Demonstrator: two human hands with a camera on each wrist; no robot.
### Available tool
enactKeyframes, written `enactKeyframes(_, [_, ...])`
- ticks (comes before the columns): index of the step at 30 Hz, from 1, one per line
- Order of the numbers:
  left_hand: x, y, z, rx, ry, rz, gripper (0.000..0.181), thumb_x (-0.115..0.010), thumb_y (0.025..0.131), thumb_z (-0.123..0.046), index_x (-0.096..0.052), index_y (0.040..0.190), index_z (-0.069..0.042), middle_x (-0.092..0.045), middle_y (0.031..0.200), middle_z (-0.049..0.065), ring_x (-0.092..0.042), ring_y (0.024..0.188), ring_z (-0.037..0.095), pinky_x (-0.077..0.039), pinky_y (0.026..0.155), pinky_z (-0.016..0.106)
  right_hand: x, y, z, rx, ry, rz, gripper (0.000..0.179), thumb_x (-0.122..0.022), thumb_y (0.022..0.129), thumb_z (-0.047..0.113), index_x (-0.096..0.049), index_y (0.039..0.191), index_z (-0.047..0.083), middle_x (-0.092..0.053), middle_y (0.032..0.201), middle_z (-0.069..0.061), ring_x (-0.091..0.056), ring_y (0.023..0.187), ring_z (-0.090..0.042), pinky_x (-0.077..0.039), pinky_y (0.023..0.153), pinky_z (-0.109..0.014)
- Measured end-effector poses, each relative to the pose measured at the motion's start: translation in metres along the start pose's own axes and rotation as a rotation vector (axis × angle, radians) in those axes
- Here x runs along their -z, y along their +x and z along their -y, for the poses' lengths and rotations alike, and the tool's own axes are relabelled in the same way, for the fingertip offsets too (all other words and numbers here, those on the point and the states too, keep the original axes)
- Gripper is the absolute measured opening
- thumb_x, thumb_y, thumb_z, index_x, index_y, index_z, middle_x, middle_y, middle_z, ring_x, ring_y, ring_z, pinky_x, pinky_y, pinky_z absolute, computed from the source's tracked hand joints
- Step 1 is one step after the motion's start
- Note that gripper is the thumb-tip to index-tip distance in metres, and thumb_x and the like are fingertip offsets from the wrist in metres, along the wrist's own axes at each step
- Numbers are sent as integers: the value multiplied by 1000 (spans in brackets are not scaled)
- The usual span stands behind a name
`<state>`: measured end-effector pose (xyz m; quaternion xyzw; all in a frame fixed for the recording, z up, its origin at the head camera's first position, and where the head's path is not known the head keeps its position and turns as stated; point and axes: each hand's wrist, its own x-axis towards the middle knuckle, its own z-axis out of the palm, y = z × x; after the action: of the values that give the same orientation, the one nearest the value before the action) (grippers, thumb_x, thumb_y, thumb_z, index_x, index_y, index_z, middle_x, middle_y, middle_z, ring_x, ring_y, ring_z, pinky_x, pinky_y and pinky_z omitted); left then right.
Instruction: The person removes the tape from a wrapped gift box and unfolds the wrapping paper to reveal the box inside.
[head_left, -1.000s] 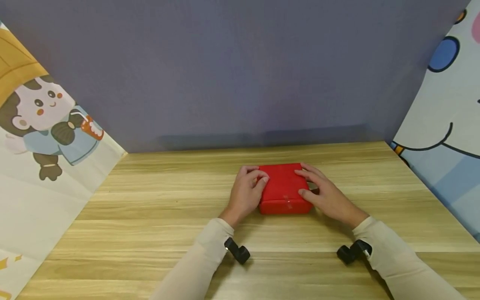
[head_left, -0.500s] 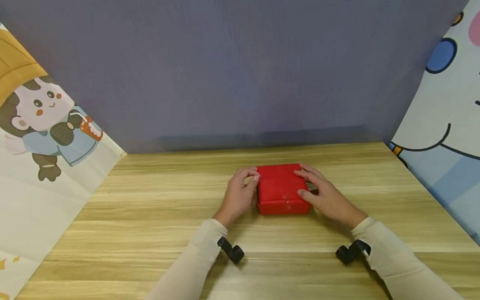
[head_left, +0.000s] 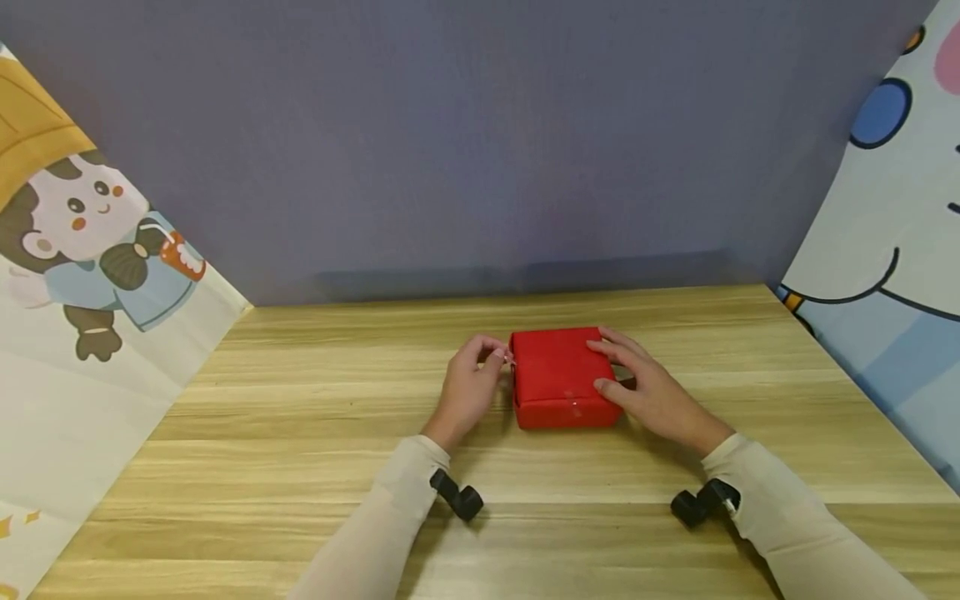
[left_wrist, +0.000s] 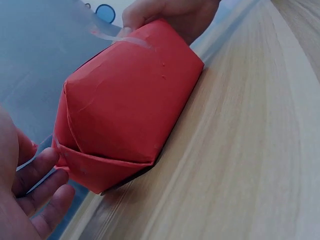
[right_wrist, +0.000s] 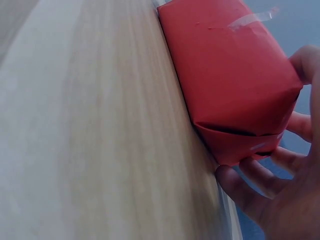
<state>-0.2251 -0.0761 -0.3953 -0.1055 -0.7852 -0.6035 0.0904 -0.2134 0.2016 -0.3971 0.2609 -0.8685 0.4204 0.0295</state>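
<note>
A box wrapped in red paper (head_left: 564, 364) lies flat on the table in the head view. Folded end flaps show in both wrist views, and a strip of clear tape (left_wrist: 136, 41) crosses its near long side. Beside the left end, my left hand (head_left: 467, 390) pinches a small clear piece, apparently tape (head_left: 511, 359), between thumb and index finger at the box's edge. Its other fingers (left_wrist: 42, 192) are loosely bent by the end flap. My right hand (head_left: 660, 396) grips the right end, thumb and index finger on the top edge, the other fingers against the folded end.
The wood-grain table (head_left: 300, 442) spreads around the box. A grey panel (head_left: 480, 150) rises behind it, with cartoon-printed sheets on the left (head_left: 112, 225) and right (head_left: 862, 217). Black wrist cameras (head_left: 457, 496) sit on both sleeves.
My left hand has moved left, from resting over the box's top left edge to just beside it, with the clear piece between its fingertips. The right hand stays on the box.
</note>
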Motion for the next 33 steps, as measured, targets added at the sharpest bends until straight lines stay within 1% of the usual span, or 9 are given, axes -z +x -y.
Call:
enactKeyframes(4, [1,0,1,24,-35,3,14,-52,103,-4,-62,106,4,-69,93,13,-66,94,31,-56,78,47,0,0,-1,0,-4,-1,54,-63,100,21,-46,149,5,-21,164,-11,-49,131,-37,-45,100,-56])
enactKeyframes(9, [2,1,2,28,-55,6,15,-49,104,-3,-58,109,7,-69,93,16,-67,91,30,-56,79,51,0,-1,-2,5,1,-3,55,-64,100,21,-46,149,5,-22,163,-14,-50,129,-38,-45,100,-57])
enactKeyframes(10, [2,-1,-1,34,-60,10,15,-48,104,-2,-57,109,8,-69,94,19,-67,92,32,-55,80,53,0,-1,-2,5,2,-4,55,-64,100,21,-46,149,5,-22,163,-14,-51,128,-38,-46,99,-57])
enactKeyframes(16, [1,-1,0,63,-88,17,17,-41,107,-4,-50,112,9,-67,96,19,-67,89,30,-56,80,52,0,-1,-3,-3,11,2,55,-64,100,21,-45,150,6,-21,164,-13,-56,123,-36,-47,98,-56])
enactKeyframes(17, [1,0,4,62,-95,13,18,-41,107,-6,-50,113,9,-68,96,17,-67,88,27,-57,78,49,0,-1,-3,-4,13,4,55,-64,100,21,-45,150,6,-21,164,-13,-56,123,-37,-47,99,-56])
enactKeyframes(20, [2,1,4,70,-117,-5,18,-40,108,-6,-49,114,9,-68,96,18,-67,86,26,-57,78,48,0,0,-3,-3,15,4,55,-64,100,21,-45,150,7,-21,164,-11,-54,125,-37,-46,100,-57])
enactKeyframes(27, [2,2,5,112,-122,-108,13,-48,105,-8,-58,104,0,-69,92,13,-67,86,23,-56,75,41,0,-1,-3,-2,18,4,55,-64,100,20,-46,149,6,-21,163,-14,-56,123,-36,-47,99,-56])
enactKeyframes(31, [3,3,6,119,-121,-117,15,-49,105,-13,-58,105,0,-70,90,13,-67,84,22,-56,76,43,1,-1,-3,-3,23,6,55,-63,100,20,-45,150,6,-21,163,-15,-57,121,-36,-47,98,-56])
enactKeyframes(33, [4,2,6,110,-104,-111,15,-52,103,-13,-58,105,0,-70,88,13,-67,82,22,-57,74,43,1,-1,-3,-3,24,7,55,-63,100,20,-45,150,6,-21,163,-15,-57,121,-36,-47,98,-56])
